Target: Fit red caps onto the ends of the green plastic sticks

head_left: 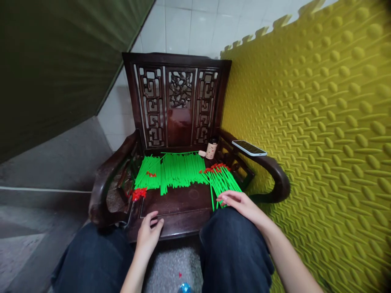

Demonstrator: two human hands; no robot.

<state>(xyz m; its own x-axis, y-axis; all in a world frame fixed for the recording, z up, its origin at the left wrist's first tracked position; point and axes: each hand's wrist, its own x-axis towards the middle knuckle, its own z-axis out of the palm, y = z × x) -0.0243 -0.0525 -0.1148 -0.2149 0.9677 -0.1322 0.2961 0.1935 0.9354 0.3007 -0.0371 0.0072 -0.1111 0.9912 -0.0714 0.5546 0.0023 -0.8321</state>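
Observation:
My left hand (148, 232) is over the front edge of the dark wooden chair seat (174, 203), its fingers apart and nothing visible in them. My right hand (240, 202) rests by my knee, at the lower ends of a pile of green sticks with red tips (222, 181). Its fingers are stretched out; whether they touch a stick is unclear. Plain green sticks (183, 169) lie side by side across the back of the seat, with another green bundle (148, 173) to their left. Small red pieces (139, 194) are heaped at the seat's left edge, and several more red pieces (150, 174) lie on that bundle.
A pink cup with a dark top (211, 149) stands at the back right, beside a small pale object (202, 153). A phone (249, 148) lies on the right armrest (275, 175). A yellow foam mat (305, 122) rises at right; dark green fabric (61, 61) hangs at left.

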